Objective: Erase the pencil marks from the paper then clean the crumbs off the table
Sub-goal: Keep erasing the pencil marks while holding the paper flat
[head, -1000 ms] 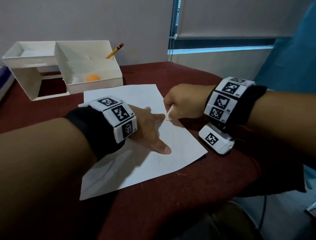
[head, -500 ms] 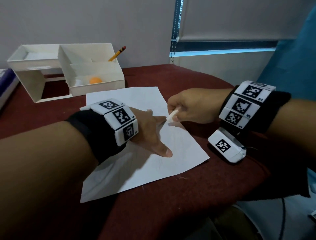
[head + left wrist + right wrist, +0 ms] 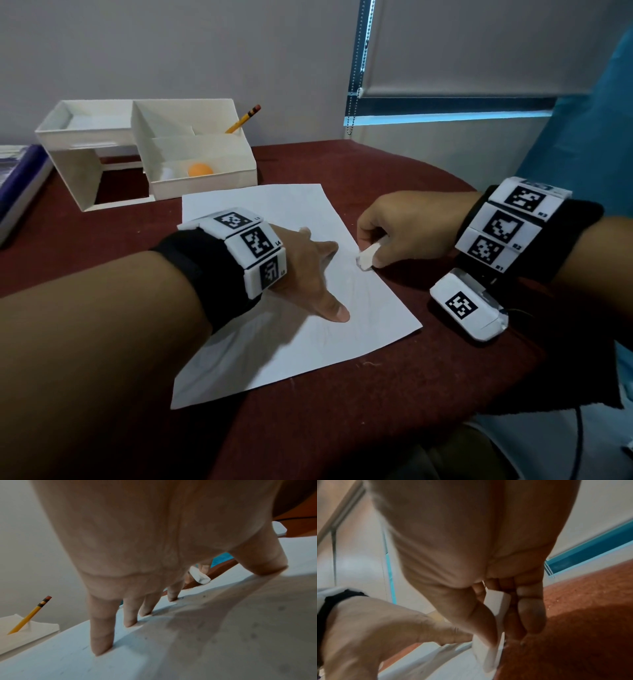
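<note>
I am looking down at a white rectangular sheet of paper [image 3: 260, 329] lying on the dark red cloth-covered table [image 3: 359, 404]. My left hand [image 3: 308, 270] is pressing on the sheet with its fingers [image 3: 101, 631] spread and straight, tips touching the paper, holding nothing. My right hand [image 3: 407, 226] is pinching a small white block eraser [image 3: 366, 257] between thumb and curled fingers, its lower end sitting at the paper's right edge. Faint grey pencil marks are showing on the sheet near the left thumb, and small dark specks are lying on the paper in the left wrist view. A white compartmented desk organiser [image 3: 150, 150] is standing behind the paper, holding 1 yellow pencil [image 3: 244, 119] and 1 orange ball [image 3: 200, 169].
</note>
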Demonstrator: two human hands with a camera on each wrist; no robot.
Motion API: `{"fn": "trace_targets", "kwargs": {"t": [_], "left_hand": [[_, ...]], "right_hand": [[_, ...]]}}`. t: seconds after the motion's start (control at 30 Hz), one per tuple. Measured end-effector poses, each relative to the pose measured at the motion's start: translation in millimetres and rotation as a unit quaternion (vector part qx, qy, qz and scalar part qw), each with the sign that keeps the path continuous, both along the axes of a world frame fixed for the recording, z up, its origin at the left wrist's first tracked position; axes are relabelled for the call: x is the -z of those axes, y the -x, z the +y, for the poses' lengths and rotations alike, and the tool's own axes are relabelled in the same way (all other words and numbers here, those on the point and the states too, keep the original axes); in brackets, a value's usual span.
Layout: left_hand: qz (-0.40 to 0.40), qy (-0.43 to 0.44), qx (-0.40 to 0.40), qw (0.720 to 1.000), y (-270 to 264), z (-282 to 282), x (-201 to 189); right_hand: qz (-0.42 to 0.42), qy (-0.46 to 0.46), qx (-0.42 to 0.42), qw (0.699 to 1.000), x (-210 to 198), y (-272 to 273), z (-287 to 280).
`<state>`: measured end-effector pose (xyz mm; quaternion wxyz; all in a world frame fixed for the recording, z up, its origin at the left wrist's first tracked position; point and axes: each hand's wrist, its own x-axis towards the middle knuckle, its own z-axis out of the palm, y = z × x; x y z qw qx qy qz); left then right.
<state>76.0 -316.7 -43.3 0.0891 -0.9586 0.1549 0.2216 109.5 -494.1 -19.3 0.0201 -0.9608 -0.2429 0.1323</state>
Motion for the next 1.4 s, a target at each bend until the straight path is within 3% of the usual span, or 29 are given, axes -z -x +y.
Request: {"fn": "trace_targets", "kwargs": {"t": [0.2,0.37,0.53,0.67,0.73,0.87,1.03,1.17,1.3,1.4], "left_hand": [[-0.005,-0.005,0.002,1.000,1,0,0],[-0.005,-0.002,0.007,1.000,1,0,1],[-0.006,0.028,0.038,0.999,6,1,-1],[-0.004,-0.006,0.011,1.000,1,1,1],[-0.004,-0.007,0.013,1.000,0,1,2],[0.001,0.012,0.031,0.999,4,0,0],[-0.003,-0.017,0.005,1.000,0,0,2],[0.001,-0.007,0.014,1.000,0,1,3],[-0.009,-0.013,0.013,1.000,0,-1,2],[-0.012,0.007,0.028,1.000,2,-2,-2]], "right_hand": [[0.017,-0.004,-0.015,1.000,8,3,11],[-0.057,0.043,0.007,0.997,11,-5,18],[0.043,0.022,-0.059,0.997,15,14,26],[-0.033,0.050,0.005,0.998,14,-3,26],[-0.045,0.062,-0.007,0.997,15,-1,28],[0.046,0.069,-0.066,0.994,13,16,32],[-0.050,0.101,-0.011,0.994,13,-3,29],[0.066,0.083,-0.061,0.993,9,12,22],[-0.035,0.074,-0.017,0.996,15,-5,19],[-0.018,0.057,-0.041,0.997,18,0,15]]}}
